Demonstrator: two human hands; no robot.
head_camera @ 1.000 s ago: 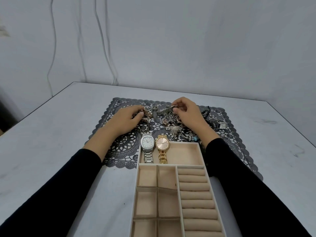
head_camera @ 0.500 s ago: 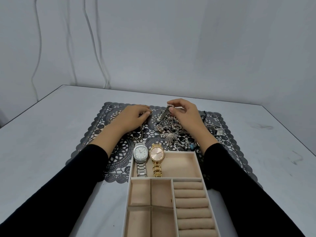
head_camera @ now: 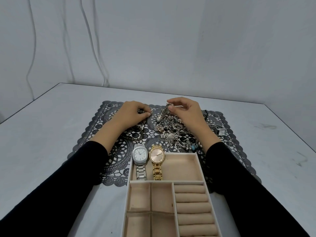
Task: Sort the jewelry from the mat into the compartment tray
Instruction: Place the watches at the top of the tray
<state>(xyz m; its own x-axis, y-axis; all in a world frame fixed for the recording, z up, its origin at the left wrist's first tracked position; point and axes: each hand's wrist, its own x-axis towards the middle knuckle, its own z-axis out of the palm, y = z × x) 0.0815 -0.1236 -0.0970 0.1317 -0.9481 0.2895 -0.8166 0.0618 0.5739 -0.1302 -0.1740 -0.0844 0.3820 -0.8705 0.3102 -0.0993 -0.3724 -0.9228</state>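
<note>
Clearly the piece in play is a silver metal watch band, pinched at its upper end by the right hand and hanging down so that its lower end touches, or nearly touches, the heap of jewelry on the black lace mat. That heap sits at about 12 o'clock from the compartment tray, just beyond its far rim. If the band's loose end is caught in the tangled chains and charms, lifting it would likely drag other pieces along, or scatter them off the mat. At 9 o'clock from the band, the left hand is curled shut around a small dark piece I cannot identify; a loose hold there could drop it into the lace holes. In the tray's far compartment lie a silver watch and a gold watch, their faces propped over the rim. A careless set-down beside them might knock them off.
</note>
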